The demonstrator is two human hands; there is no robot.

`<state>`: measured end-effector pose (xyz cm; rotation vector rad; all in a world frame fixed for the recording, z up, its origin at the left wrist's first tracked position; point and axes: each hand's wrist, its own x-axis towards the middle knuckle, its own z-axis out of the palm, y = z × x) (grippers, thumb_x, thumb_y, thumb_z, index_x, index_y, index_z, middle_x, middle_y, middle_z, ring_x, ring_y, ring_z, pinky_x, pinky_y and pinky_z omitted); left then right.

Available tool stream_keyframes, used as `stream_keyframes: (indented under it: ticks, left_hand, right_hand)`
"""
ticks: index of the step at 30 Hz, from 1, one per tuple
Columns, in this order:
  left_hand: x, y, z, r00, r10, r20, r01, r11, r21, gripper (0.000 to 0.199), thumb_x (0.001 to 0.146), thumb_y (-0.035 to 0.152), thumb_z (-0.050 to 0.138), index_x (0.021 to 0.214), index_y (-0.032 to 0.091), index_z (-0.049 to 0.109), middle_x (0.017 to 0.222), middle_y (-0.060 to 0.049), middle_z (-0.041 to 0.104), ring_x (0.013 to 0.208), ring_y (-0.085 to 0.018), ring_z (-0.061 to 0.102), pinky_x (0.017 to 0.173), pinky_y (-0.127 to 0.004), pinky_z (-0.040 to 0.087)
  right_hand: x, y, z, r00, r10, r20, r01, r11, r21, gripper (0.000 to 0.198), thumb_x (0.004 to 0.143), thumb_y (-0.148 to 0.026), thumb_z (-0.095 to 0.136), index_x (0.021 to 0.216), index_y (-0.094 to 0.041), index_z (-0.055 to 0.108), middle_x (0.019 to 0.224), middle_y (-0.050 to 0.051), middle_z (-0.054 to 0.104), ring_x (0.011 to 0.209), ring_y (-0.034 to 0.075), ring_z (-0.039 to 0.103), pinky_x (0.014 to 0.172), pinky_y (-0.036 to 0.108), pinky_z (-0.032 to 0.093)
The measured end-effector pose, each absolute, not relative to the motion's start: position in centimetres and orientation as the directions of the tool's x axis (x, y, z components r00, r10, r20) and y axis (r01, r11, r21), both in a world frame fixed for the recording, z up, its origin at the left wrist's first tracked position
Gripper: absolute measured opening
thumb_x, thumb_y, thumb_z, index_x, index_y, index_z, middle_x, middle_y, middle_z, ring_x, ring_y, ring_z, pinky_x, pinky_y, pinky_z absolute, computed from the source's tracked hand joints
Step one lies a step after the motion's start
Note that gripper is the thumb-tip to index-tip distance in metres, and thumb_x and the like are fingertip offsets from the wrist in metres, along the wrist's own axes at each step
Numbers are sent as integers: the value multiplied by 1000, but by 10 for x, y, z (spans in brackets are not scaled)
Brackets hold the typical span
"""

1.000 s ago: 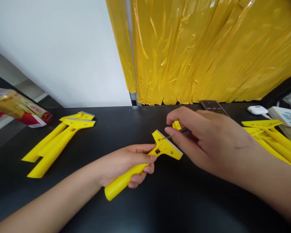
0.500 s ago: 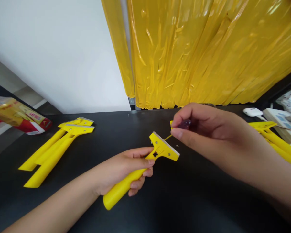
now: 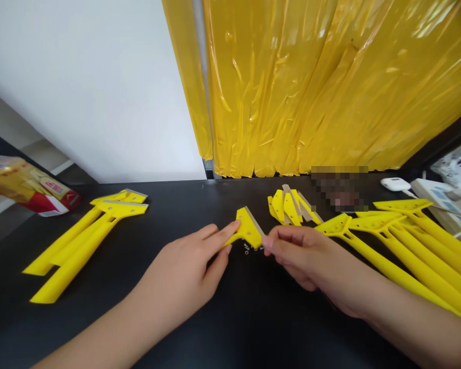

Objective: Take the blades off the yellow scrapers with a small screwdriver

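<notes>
My left hand [image 3: 190,264] is closed around the neck of a yellow scraper [image 3: 249,230], with the index finger along its head. A grey metal blade [image 3: 255,221] runs along the head's far edge. At the head's right corner, the thumb and forefinger of my right hand [image 3: 301,251] are pinched together, close against the blade's end. Whatever sits between those fingertips is too small or hidden to name. Just below the head, a few small screws or nuts [image 3: 246,249] lie on the black table [image 3: 230,328].
Yellow plates [image 3: 292,207] with loose blades are piled behind my right hand. Several yellow scraper handles [image 3: 384,223] lie at right, near a white power strip [image 3: 432,197] and a white earbud case [image 3: 395,184]. Assembled scrapers [image 3: 88,241] and a snack bag [image 3: 34,187] are at left.
The scraper has been turned over in my left hand. My right hand has come down to the head's corner, and the purple-handled screwdriver it held is out of sight.
</notes>
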<state>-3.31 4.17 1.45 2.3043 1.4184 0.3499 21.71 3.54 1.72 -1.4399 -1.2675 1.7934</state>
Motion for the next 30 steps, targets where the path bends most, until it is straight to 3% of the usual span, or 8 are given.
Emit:
stream_keyframes:
  ticks: [5, 12, 19, 24, 30]
  left_hand:
    - [-29, 41, 6, 467, 884, 4, 845, -447, 293, 55, 113, 38, 41, 164, 21, 52, 127, -15, 74, 113, -35, 73, 98, -50, 57]
    - [-25, 39, 8, 514, 858, 17, 844, -509, 169, 50, 115, 36, 38, 159, 22, 57, 115, -12, 74, 104, -32, 72, 88, -48, 56]
    - [-29, 40, 11, 486, 874, -14, 863, -477, 165, 51, 114, 36, 39, 160, 24, 56, 115, -10, 72, 108, -31, 71, 89, -43, 55]
    - [-37, 42, 12, 466, 885, -9, 842, -441, 311, 55, 111, 31, 41, 165, 28, 48, 124, -10, 66, 106, -27, 70, 93, -40, 55]
    - [-36, 42, 12, 526, 850, -27, 799, -483, 360, 63, 111, 22, 34, 171, 41, 35, 115, -6, 60, 90, -22, 66, 82, -36, 53]
  right_hand:
    - [217, 43, 4, -309, 823, -477, 230, -422, -877, 36, 96, -52, 69, 81, -23, 56, 56, -12, 30, 49, 8, 17, 44, 25, 13]
    - [219, 45, 2, -313, 883, -350, 312, -253, -916, 28, 92, -34, 72, 72, -19, 58, 64, -7, 42, 59, 8, 32, 53, 22, 22]
    - [240, 58, 16, -235, 921, -311, 348, -219, -911, 31, 90, -52, 56, 78, -24, 50, 65, -6, 39, 51, 10, 25, 47, 27, 23]
    - [282, 82, 31, -8, 982, -188, 677, -133, -724, 27, 82, -42, 70, 69, -22, 59, 61, -4, 44, 58, 13, 38, 55, 28, 24]
    - [295, 89, 25, 32, 975, -220, 884, -130, -448, 36, 85, -52, 69, 63, -23, 64, 55, 0, 53, 54, 18, 49, 56, 32, 28]
